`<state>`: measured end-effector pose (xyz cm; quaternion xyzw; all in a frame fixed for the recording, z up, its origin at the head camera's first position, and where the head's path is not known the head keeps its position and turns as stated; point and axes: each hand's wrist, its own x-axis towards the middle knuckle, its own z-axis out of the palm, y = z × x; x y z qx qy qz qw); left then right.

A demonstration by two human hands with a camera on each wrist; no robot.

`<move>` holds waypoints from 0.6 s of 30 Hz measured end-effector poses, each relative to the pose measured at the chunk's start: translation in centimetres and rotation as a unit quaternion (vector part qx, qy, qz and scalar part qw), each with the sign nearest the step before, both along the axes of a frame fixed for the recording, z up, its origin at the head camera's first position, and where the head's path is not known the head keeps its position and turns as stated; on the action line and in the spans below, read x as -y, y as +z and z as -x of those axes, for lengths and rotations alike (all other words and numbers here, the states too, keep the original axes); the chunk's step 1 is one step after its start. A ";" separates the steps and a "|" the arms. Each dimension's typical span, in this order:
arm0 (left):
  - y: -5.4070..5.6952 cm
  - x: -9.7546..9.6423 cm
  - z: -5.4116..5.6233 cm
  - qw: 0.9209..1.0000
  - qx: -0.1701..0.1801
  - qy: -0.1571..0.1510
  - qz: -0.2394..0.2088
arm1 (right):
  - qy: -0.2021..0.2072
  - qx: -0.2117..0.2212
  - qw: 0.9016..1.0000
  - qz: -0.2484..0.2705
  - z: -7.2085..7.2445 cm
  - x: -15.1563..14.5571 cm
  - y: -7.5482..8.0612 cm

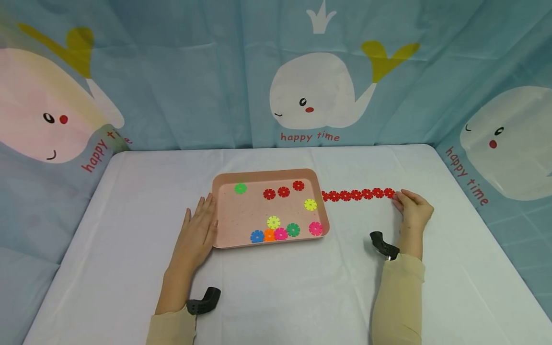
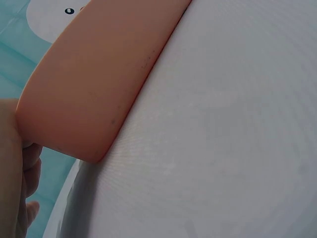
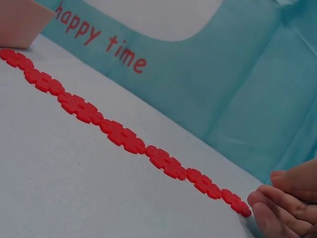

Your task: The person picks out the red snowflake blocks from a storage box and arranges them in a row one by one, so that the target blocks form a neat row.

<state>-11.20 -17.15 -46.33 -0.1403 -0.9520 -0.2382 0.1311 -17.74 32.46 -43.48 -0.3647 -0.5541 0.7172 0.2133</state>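
Observation:
My left hand lies along the left side of a shallow pink tray, its extended fingers against the rim. In the left wrist view, part of that hand shows beside the tray's outer wall. To the tray's right, several red snowflake discs lie edge to edge on the table in one row. My right hand is at the row's far right end. In the right wrist view, its fingertips are right beside the last red disc, with nothing visible between thumb and fingers.
Inside the tray are three loose red discs, a light green disc, yellow discs, and blue, orange, pink and dark green ones along the front. A white cloth covers the table. A blue whale-print curtain hangs behind.

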 end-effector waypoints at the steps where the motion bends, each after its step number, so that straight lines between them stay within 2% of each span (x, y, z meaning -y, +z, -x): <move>1: 0.0 0.0 0.0 1.000 0.000 0.000 0.000 | 0.005 0.000 1.000 -0.001 0.0 0.1 0.0; 11: 0.4 0.0 0.0 1.000 0.007 0.000 -0.002 | 0.047 -0.034 0.998 0.012 0.7 1.4 0.3; 18: 0.2 0.0 -0.2 1.000 0.012 0.000 -0.002 | 0.087 -0.005 0.996 -0.033 0.7 2.6 0.4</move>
